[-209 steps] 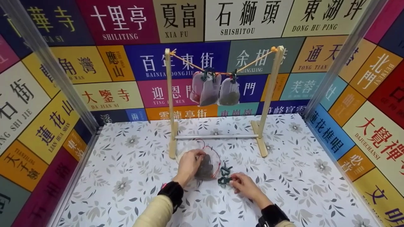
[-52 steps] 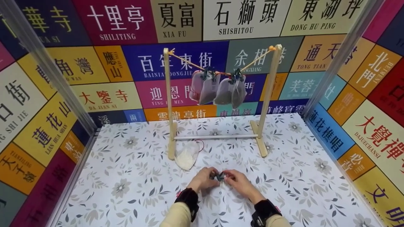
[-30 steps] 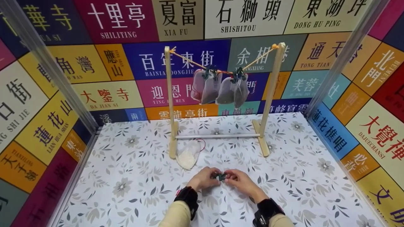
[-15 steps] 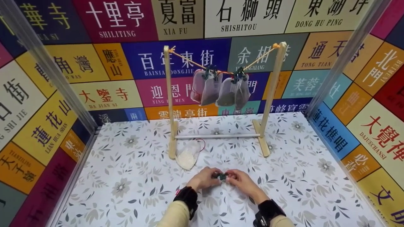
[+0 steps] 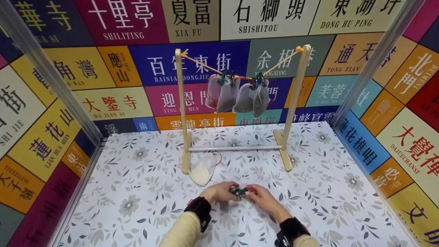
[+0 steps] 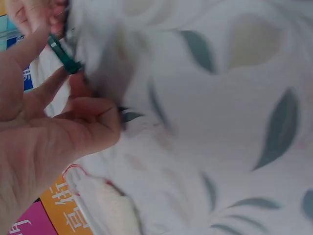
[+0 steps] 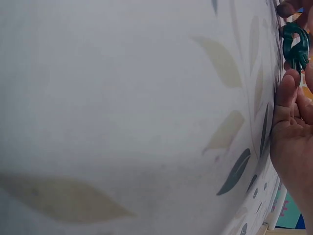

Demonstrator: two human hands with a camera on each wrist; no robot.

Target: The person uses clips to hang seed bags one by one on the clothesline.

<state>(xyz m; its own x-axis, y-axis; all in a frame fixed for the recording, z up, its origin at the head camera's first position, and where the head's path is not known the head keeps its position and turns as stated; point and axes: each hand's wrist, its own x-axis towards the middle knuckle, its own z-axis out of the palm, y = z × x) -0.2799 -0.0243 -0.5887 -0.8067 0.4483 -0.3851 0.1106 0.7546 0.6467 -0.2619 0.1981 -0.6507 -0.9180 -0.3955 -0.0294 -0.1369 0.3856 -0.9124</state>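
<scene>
Above the front middle of the table, a dark green plastic clip (image 5: 239, 192) is held between my two hands. My left hand (image 5: 223, 192) pinches it from the left and my right hand (image 5: 262, 198) from the right. The right wrist view shows the curved, looped body of the clip (image 7: 296, 46) between the fingertips of both hands. Just beyond my left hand lies a mesh drawstring bag (image 5: 201, 171) with pale filling and a red cord. Several bags with dark filling (image 5: 244, 99) hang by green clips from the orange string (image 5: 202, 64).
A wooden stand holds up the string, with a left post (image 5: 181, 103), a right post (image 5: 295, 103) and a white crossbar (image 5: 235, 148) low between them. A leaf-patterned cloth (image 5: 137, 185) covers the table. Printed panels (image 5: 190, 65) wall in the back and sides.
Compared with 7 seconds ago, the dark bag under my left hand is off the table, and one more bag hangs on the right. Lately both hands stay together, turning the clip slightly.
</scene>
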